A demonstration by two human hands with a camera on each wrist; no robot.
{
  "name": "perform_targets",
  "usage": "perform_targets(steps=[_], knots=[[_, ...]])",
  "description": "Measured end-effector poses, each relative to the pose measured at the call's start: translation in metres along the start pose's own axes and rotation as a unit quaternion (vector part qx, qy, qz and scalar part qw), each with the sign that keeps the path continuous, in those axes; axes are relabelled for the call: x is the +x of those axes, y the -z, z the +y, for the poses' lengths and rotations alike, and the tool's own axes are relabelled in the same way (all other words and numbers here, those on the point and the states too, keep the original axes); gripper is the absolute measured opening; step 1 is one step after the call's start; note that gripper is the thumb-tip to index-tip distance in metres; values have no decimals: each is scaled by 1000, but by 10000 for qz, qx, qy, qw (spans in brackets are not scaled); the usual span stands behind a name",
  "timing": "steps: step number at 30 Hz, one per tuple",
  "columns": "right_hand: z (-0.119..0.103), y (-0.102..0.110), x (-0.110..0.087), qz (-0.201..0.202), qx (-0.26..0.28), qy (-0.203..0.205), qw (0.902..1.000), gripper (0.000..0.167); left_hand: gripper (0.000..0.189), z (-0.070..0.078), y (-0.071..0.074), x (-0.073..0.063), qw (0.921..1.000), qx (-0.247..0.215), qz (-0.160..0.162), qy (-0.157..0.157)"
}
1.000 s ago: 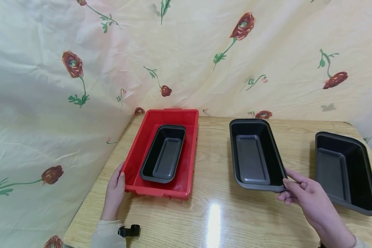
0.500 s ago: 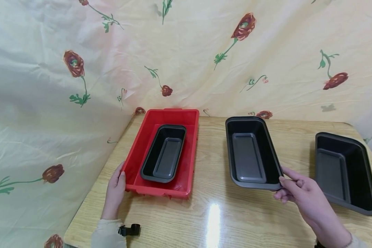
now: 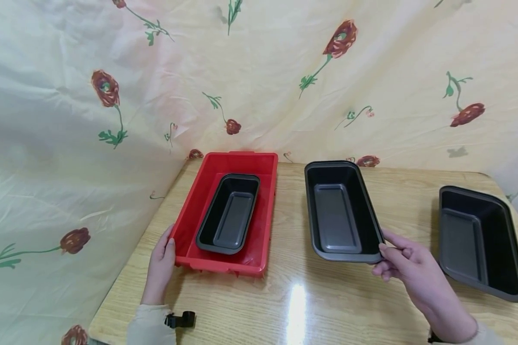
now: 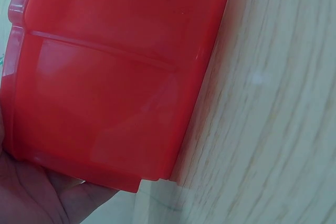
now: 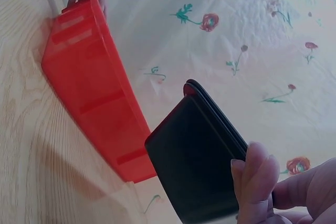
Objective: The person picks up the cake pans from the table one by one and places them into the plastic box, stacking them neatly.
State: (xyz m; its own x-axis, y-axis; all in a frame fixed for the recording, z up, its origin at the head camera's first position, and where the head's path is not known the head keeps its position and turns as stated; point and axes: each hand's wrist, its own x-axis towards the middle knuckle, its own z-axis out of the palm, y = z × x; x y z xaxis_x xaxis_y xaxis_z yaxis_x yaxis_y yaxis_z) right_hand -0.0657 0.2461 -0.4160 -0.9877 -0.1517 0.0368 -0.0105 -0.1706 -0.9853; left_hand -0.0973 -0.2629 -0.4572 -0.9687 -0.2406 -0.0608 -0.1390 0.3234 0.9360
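My right hand (image 3: 414, 273) pinches the near right corner of a black loaf pan (image 3: 338, 215), thumb over the rim and fingers below. In the right wrist view the loaf pan (image 5: 194, 161) shows its outer side, raised above the table. My left hand (image 3: 160, 263) grips the near left corner of a red plastic bin (image 3: 269, 211), its fingers partly hidden behind the wall. A second loaf pan (image 3: 230, 218) lies inside that bin. The left wrist view shows the red bin (image 4: 105, 93) up close, with the left hand (image 4: 31, 192) at its rim.
A third black loaf pan (image 3: 462, 239) stands at the right side of the wooden table (image 3: 241, 306). Behind and to the left hangs a flower-patterned cloth (image 3: 263, 72). A small black device (image 3: 181, 319) is strapped to the left wrist.
My right hand has carried its loaf pan leftward, toward the red bin. The left hand, the bin and the pan inside it have stayed in place.
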Motion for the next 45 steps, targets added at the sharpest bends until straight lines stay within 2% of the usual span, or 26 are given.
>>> perform_targets(steps=[3, 12, 20, 34, 45], knots=[[-1, -4, 2, -120, 38, 11, 9999, 41, 49, 1, 0, -1, 10000, -42, -21, 0], [-4, -17, 5, -88, -42, -70, 9999, 37, 49, 0, 0, -1, 9999, -59, -44, -82], [-6, -28, 9, -68, -268, -137, 9995, 57, 49, -1, -1, 1, 10000, 25, 23, -81], [-15, -47, 17, -316, -518, -222, 9979, 55, 49, -3, 0, 0, 10000, -3, 17, -35], [-15, -62, 26, -357, -416, -257, 9982, 53, 49, -4, 0, 1, 9999, -13, 61, -88]])
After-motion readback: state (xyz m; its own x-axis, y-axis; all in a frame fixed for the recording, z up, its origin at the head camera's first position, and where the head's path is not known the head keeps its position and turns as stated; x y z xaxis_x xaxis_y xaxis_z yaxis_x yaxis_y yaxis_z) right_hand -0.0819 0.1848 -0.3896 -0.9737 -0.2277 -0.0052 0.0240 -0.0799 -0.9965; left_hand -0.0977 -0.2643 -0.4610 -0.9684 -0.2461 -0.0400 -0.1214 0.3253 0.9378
